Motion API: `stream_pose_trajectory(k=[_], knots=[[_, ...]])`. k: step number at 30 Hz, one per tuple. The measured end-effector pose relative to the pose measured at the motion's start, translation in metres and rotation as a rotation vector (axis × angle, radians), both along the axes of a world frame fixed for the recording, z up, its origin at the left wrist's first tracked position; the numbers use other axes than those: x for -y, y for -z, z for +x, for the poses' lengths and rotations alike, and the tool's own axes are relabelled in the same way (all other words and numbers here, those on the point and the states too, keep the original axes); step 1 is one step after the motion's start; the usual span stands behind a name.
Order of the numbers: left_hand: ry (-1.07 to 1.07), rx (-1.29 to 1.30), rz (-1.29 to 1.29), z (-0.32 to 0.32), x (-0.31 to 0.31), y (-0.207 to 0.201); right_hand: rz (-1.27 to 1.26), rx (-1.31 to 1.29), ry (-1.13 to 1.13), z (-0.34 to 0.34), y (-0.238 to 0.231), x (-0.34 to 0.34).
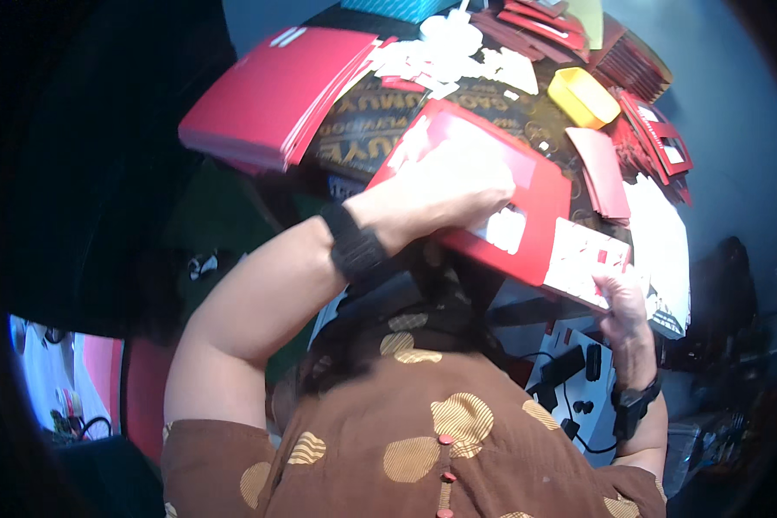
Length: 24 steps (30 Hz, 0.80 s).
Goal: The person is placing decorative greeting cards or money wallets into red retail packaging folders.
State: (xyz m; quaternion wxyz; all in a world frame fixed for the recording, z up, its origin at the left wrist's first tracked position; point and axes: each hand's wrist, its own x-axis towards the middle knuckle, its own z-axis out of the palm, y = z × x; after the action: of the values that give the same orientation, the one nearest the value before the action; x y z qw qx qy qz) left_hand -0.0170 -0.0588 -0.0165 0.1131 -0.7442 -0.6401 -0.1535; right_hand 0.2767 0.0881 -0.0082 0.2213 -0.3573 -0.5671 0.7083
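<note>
A red card folder (pixel 548 194) lies at the table's near edge in front of me. My left hand (pixel 470 177) rests on it, with its fingers curled in. Strong glare washes that hand out, and whatever its fingers hold is hidden. Beside the hand, a white patch (pixel 502 229) shows on the folder. At the folder's right end is a white printed sheet with red marks (pixel 578 259). My right hand (pixel 622 298) pinches this sheet's outer corner between thumb and fingers.
A thick stack of red folders (pixel 276 91) stands at the left. White paper pieces (pixel 432 56) lie behind. A yellow tray (pixel 583 97), a pink card (pixel 597 173), white sheets (pixel 660 250) and red card bundles (pixel 656 134) are at the right.
</note>
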Motion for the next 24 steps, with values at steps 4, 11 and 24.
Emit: stream_pose_trajectory(k=[4, 11, 24], knots=[[0.002, -0.032, -0.038, -0.001, 0.0, 0.003, -0.115, -0.098, 0.041, -0.009, 0.003, 0.019], [-0.062, -0.018, 0.0, 0.001, 0.008, -0.02, -0.03, 0.058, -0.026, -0.012, -0.001, 0.037], [-0.144, 0.022, -0.011, 0.003, 0.012, -0.017, -0.186, 0.233, -0.166, -0.026, -0.018, 0.051]])
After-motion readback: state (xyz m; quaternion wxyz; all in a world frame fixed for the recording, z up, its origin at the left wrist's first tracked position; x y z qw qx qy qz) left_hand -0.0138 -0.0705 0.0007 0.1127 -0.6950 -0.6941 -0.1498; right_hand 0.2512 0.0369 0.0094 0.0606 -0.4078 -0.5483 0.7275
